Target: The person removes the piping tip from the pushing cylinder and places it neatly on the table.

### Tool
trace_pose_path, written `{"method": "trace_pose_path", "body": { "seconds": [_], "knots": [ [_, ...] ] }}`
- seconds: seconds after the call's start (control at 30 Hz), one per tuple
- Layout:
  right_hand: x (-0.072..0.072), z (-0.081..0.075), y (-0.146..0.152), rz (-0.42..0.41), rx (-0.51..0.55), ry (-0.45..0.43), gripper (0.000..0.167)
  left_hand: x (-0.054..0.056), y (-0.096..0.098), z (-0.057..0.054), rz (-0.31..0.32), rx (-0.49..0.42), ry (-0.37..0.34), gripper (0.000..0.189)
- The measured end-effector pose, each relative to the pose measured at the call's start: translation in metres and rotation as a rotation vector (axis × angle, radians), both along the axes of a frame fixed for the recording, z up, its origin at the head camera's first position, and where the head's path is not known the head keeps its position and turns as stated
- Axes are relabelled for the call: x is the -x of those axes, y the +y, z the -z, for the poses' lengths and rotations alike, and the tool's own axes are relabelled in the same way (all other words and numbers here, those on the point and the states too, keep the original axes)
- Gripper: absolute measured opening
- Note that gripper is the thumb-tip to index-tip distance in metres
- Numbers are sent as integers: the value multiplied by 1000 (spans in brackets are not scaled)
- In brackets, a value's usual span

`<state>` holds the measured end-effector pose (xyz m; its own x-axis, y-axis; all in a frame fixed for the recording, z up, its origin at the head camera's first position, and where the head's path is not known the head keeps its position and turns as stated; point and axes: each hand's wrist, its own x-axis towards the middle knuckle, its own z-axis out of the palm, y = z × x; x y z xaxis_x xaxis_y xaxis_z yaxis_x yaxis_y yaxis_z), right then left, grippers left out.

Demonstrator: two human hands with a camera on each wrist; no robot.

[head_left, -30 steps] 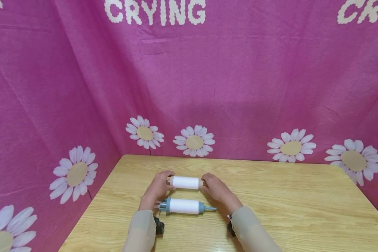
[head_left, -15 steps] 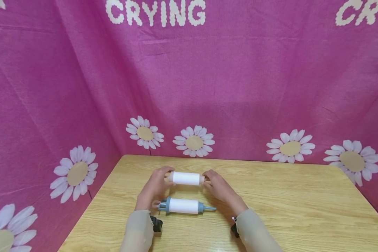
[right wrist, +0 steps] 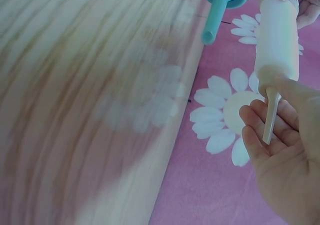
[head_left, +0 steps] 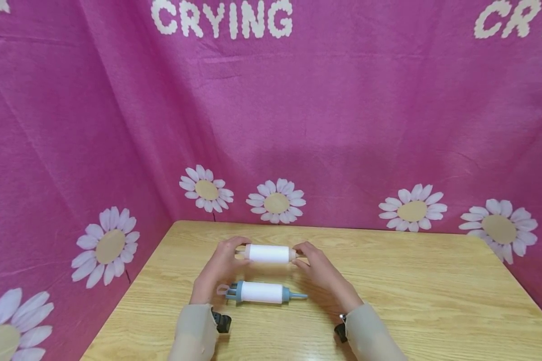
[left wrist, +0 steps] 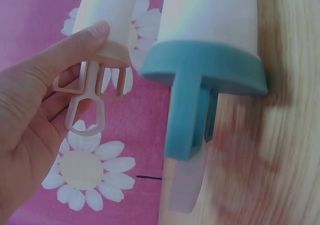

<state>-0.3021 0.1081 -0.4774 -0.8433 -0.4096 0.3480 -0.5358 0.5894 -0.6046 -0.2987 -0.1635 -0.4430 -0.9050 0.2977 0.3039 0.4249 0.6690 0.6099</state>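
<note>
A white-barrelled syringe-shaped dispenser with beige ends [head_left: 269,254] is held level between both hands in the head view, seemingly just off the table. My left hand [head_left: 222,259] grips its handle end, thumb on the barrel's edge; in the left wrist view, beige finger loops [left wrist: 119,82] and a pale pull ring [left wrist: 86,116] show beside the palm. At the other end, my right hand [head_left: 321,266] holds the base of the narrow nozzle [right wrist: 271,116], its fingers curved behind. Nearer the body lies a matching blue-ended dispenser [head_left: 262,292], untouched, nozzle pointing right.
The wooden table [head_left: 411,291] carries both dispensers. A pink cloth [head_left: 343,125] printed with daisies and letters hangs behind and along the left side. Black wrist cameras [head_left: 223,322] sit below the hands, close to the blue-ended dispenser.
Both hands have moved slightly away from the body with the beige-ended dispenser, widening its gap from the blue-ended one. The blue-ended dispenser stays in place.
</note>
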Motion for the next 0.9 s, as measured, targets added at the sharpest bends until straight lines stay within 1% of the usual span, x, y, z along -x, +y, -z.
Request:
{"method": "trace_pose_path", "body": {
  "seconds": [0.17, 0.3, 0.47, 0.57, 0.73, 0.9],
  "knots": [
    [-9, -5, 8, 50, 15, -27, 29, -1, 9, -1, 18, 8, 21, 44],
    [-17, -11, 17, 76, 20, -17, 30, -3, 18, -4, 28, 21, 28, 46],
    [-27, -15, 30, 93, 25, 36, 30, -7, 30, -8, 41, 33, 49, 47],
    [-34, -18, 38, 99, 29, 85, 30, -11, 38, -10, 52, 39, 67, 48],
    [-44, -23, 55, 105, 27, 179, 30, -15, 52, -15, 90, 32, 91, 49],
    [-53, -28, 71, 115, 29, 239, 29, -19, 65, -16, 133, 23, 125, 47]
  ]
}}
